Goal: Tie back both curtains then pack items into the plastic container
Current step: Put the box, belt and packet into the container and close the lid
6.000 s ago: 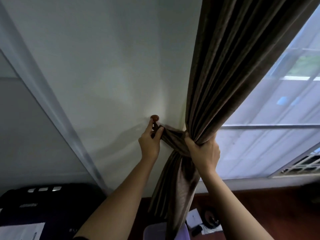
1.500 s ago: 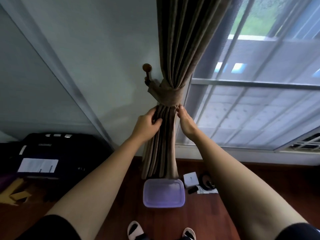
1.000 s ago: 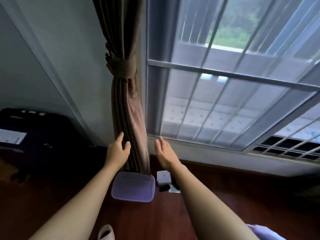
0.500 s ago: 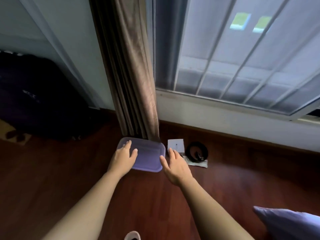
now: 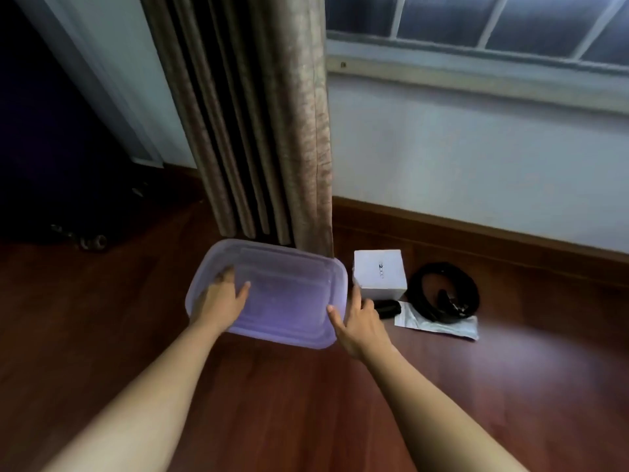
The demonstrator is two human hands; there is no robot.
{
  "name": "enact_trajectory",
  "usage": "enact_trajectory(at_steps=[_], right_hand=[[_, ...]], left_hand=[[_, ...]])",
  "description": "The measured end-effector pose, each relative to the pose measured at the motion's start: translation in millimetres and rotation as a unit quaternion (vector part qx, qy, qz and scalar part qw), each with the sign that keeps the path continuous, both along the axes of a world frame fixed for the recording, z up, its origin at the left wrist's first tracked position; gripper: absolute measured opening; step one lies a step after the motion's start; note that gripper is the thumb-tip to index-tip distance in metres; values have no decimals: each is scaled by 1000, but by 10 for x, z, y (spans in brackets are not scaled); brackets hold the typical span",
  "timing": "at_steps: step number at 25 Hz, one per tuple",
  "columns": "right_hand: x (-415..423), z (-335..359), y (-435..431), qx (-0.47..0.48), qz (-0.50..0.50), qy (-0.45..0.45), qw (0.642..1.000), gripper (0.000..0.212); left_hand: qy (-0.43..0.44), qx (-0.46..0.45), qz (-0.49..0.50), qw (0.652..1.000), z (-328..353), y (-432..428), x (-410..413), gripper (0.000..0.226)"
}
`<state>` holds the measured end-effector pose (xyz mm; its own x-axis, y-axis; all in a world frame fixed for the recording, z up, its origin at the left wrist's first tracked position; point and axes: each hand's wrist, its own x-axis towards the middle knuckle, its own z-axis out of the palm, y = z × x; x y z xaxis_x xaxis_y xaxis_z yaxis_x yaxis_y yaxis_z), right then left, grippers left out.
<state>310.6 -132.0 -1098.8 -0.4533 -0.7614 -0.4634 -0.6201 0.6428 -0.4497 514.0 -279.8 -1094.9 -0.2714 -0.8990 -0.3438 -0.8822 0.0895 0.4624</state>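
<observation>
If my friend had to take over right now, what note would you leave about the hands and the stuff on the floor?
Left hand: flat on the lid of the purple container.
Right hand: at the container's right edge, thumb on the lid; grip unclear.
Container: on the floor below the curtain, lid on.
Right of it: white box, black belt, small dark item, pale packet, all unpacked.
Done: this curtain hangs gathered; its tie is out of view.
Left: take the lid off, pack the items.

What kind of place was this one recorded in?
Probably a room in a home: a floor-length curtain beside a window, a wooden floor, and a coiled belt and small white box laid on it.
</observation>
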Motion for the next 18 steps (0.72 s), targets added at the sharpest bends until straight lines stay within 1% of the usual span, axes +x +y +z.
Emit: enact_trajectory(at_steps=[1, 4, 6, 8, 10, 13, 15, 17, 18], right_hand=[[-35, -143, -55, 1, -3, 8, 1000, 81], [-108, -413, -168, -1, -8, 3, 1000, 84], [-145, -512, -216, -3, -13, -26, 1000, 86], [-159, -621, -262, 8, -16, -44, 999, 83], [-156, -683, -304, 13, -8, -55, 998, 76], [-175, -641, -264, 5, 6, -89, 996, 65], [-170, -569, -58, -5, 22, -117, 993, 60], [-131, -492, 324, -11, 18, -127, 992, 58], [-115, -454, 555, -3, 11, -126, 992, 57]], left_hand=[[-16, -15, 10, 1000, -140, -83, -10, 57], [-107, -95, 39, 989, -402, -368, 113, 64], [-127, -89, 85, 984, -473, -527, 274, 67], [-99, -12, 133, 986, -563, -666, 406, 68], [-79, 47, 122, 988, -702, -741, 509, 62], [-59, 53, 81, 994, -689, -716, 646, 44], [-17, 102, 89, 991, -613, -608, 804, 39], [21, 168, 102, 980, -488, -401, 989, 39], [43, 208, 104, 972, -428, -276, 1048, 43]])
